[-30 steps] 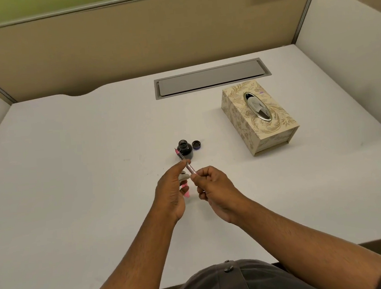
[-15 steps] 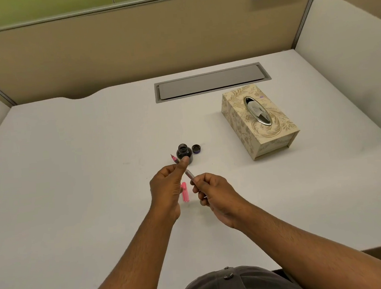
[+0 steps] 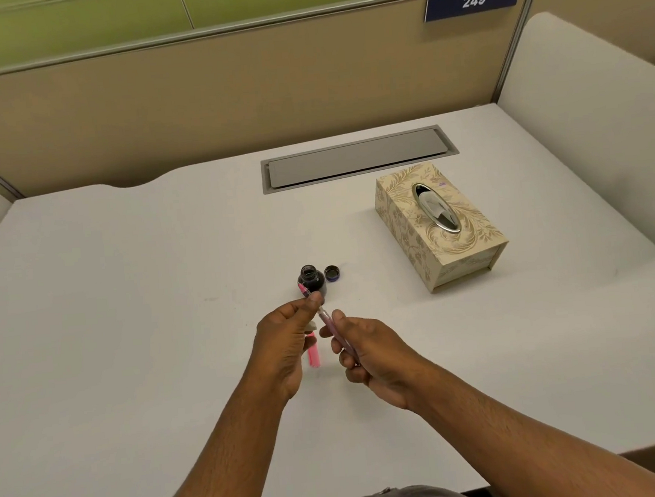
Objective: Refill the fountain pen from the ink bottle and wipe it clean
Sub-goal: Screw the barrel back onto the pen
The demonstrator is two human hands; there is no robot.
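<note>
Just in front of the open ink bottle (image 3: pixel 312 279) | left hand (image 3: pixel 286 339) grip pinches fountain pen (image 3: pixel 329 320) front | right hand (image 3: pixel 369 353) grip pinches its rear | cap (image 3: pixel 332 272) just right of bottle

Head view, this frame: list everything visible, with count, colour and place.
fountain pen: 1, pink and clear, held in both hands, tip toward the bottle
ink bottle: 1, dark, open, desk centre
bottle cap: 1, dark, right of the bottle
pink pen part: 1, on the desk below the hands
tissue box: 1, cream patterned, right
cable tray lid: 1, grey, rear
number plate: 1, blue, 249
desk: 1, white
left hand: pinches the pen
right hand: holds the pen's rear
</note>
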